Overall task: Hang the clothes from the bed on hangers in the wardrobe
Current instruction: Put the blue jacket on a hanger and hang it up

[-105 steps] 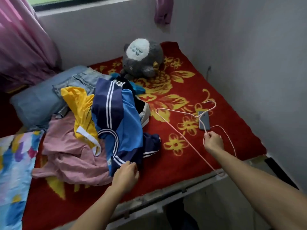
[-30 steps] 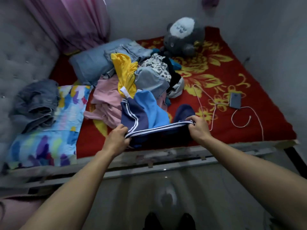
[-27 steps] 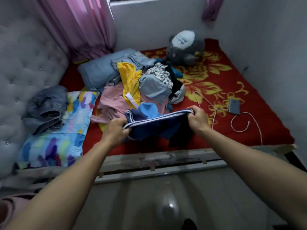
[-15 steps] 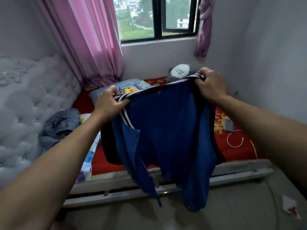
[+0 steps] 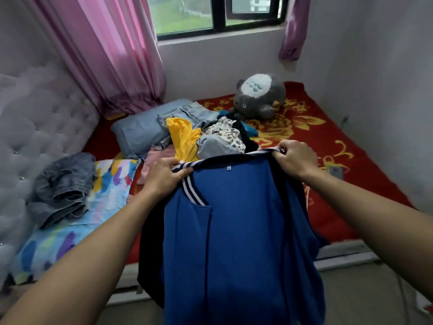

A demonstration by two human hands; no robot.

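A blue jacket with a navy, white-striped band hangs in the air in front of the bed. My left hand grips the striped band at its left end and my right hand grips it at the right end, stretching it level. Behind it on the red flowered bedspread lies a pile of clothes: yellow, pink, grey, patterned and denim pieces. No hanger or wardrobe is in view.
A grey plush toy sits at the back of the bed. A blue pillow, folded jeans on a colourful sheet, and a phone lie around the pile. Tufted headboard left, pink curtain and window behind, wall right.
Both hands took hold of the jacket's striped band on the bed and lifted it clear of the pile. In the last half second they lowered slightly and the view tilted down.
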